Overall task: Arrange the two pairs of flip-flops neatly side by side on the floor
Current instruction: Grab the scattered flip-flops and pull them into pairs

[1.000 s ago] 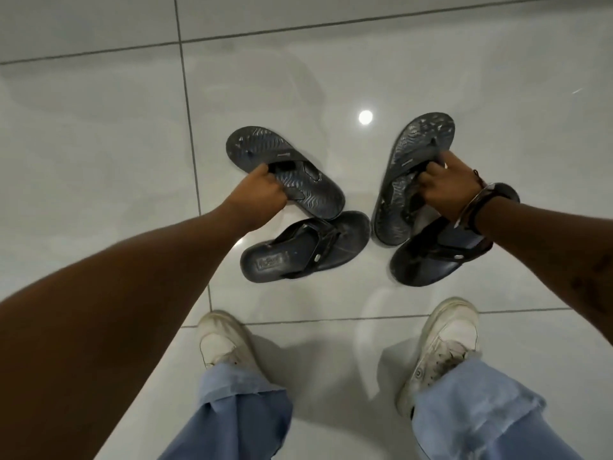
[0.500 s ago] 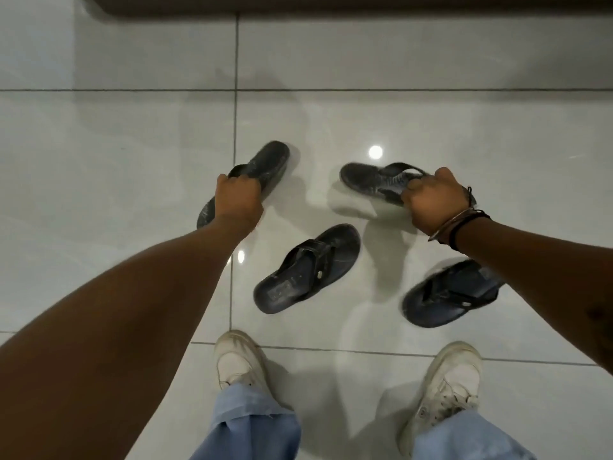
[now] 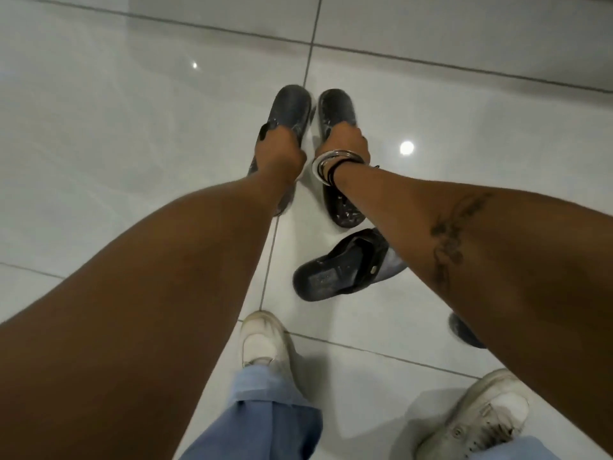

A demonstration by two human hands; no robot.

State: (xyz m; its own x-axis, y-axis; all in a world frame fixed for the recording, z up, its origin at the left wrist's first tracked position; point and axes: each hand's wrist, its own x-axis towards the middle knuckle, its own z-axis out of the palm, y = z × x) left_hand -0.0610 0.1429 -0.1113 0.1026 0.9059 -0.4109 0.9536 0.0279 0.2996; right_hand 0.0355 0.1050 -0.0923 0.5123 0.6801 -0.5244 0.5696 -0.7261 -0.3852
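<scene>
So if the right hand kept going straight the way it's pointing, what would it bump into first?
Probably nothing. The right hand points away along the flip-flop it grips. Past that toe there is only bare floor, then what looks like a wall base, though depth is hard to judge.

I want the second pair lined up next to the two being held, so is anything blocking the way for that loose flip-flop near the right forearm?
Nothing visible does. The loose flip-flop lies just behind the right-hand flip-flop, with bare floor tile beside the held pair. Only the right forearm crosses above it.
</scene>
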